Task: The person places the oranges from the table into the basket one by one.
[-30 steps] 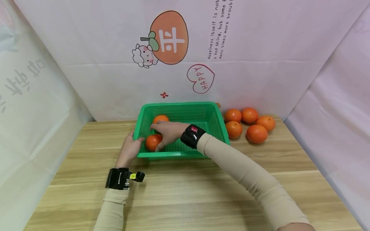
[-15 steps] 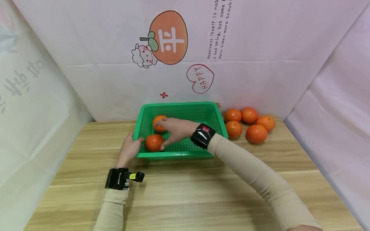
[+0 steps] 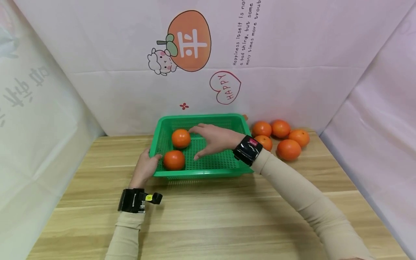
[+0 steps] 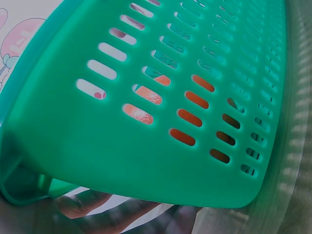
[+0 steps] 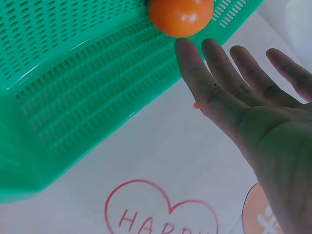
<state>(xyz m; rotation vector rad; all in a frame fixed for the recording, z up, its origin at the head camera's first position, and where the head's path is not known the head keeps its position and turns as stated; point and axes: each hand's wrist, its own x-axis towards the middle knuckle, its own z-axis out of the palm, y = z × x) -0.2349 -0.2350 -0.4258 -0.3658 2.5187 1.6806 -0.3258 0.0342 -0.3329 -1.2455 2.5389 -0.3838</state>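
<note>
Two orange fruits sit inside the green basket at its left end: near fruit, far fruit. Five loose fruits lie on the table just right of it.

My left hand grips the basket's left rim, thumb over the top, other fingers outside. My right hand is over the basket, thumb and fingers spread wide, holding nothing; fingertips just beside the far fruit, contact uncertain.

Step, my judgement: loading the basket, between pieces. Next move probably calls for lifting my right hand over the right rim to a loose fruit, left hand steadying.

Writing: "HAPPY" in a red heart; the wall text begins "Happiness itself is", cut off above. Red label on my right wristband: illegible.
</note>
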